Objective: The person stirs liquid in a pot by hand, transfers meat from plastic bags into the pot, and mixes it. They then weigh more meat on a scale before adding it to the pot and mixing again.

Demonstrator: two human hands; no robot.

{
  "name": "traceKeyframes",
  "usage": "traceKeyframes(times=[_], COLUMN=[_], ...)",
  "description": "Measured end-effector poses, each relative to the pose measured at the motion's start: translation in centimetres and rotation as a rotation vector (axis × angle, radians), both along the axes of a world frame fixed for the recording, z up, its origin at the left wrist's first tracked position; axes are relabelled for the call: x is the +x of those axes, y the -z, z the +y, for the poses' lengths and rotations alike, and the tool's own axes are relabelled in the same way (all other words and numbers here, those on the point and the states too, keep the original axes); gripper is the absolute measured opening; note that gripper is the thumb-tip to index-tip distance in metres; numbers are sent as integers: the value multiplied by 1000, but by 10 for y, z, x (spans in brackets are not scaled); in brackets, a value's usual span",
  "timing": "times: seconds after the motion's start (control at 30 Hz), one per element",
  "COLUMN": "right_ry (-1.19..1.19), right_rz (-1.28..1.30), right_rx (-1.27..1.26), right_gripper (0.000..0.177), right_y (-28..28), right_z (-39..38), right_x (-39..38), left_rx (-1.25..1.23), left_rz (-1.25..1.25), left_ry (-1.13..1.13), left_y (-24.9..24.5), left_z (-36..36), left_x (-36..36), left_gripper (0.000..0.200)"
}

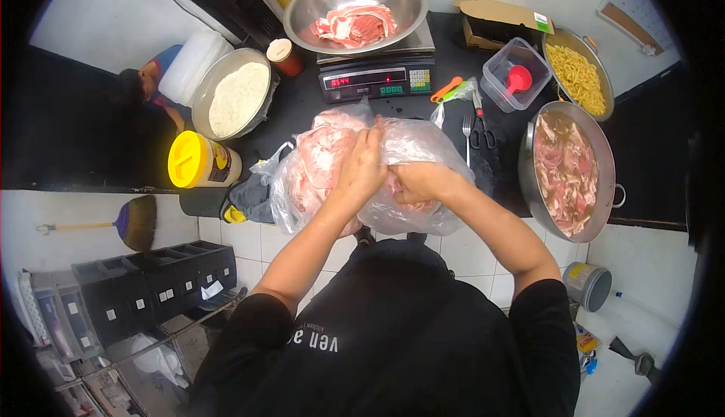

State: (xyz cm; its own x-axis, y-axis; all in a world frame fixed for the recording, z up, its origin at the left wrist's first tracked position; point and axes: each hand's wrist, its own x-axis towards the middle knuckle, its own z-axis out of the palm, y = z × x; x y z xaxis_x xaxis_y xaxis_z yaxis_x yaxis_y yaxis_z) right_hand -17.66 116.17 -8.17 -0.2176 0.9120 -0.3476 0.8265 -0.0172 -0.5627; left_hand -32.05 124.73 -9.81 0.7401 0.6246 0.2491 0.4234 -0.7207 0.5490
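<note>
Two clear plastic bags of raw meat lie side by side at the table's front edge: the left meat bag (317, 162) is full of pale pink pieces, the right plastic bag (423, 141) looks looser and cloudier. My left hand (364, 162) is closed on plastic film where the two meet, fingers pointing away from me. Curled at the right bag, my right hand (424, 181) is closed with its fingertips hidden in the folds; pink meat shows just below it. Beyond them, a digital scale (375, 81) with red digits carries a steel bowl (302, 21) holding sliced raw meat (355, 26).
At right are a pan of meat in liquid (565, 172), a pan of yellow noodles (578, 77), a plastic tub (495, 77) with a red scoop, scissors (483, 126) and a fork (467, 134). At left stand a flour bowl (238, 100) and a yellow-lidded jar (202, 160). Another person (147, 77) is at far left.
</note>
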Motion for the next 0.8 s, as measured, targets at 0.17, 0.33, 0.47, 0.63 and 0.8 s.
traceKeyframes(times=[0.17,0.33,0.47,0.63,0.8], right_ry=[-47,-128,2,2,-8], right_rz=[-50,-146,-119,-205,-157], right_rx=[205,167,28,40,166], right_gripper=[63,54,41,34,37], right_y=[6,5,-15,5,9], right_z=[-14,-1,-6,-4,-23], right_x=[21,32,31,18,22], left_rx=[-14,-12,-173,-174,-132], left_rz=[30,128,88,49,13], left_ry=[-4,90,170,154,209], left_y=[17,16,-16,-23,-21], left_z=[11,20,-10,-28,-12], left_x=[5,9,9,11,3], left_gripper=[72,78,87,97,91])
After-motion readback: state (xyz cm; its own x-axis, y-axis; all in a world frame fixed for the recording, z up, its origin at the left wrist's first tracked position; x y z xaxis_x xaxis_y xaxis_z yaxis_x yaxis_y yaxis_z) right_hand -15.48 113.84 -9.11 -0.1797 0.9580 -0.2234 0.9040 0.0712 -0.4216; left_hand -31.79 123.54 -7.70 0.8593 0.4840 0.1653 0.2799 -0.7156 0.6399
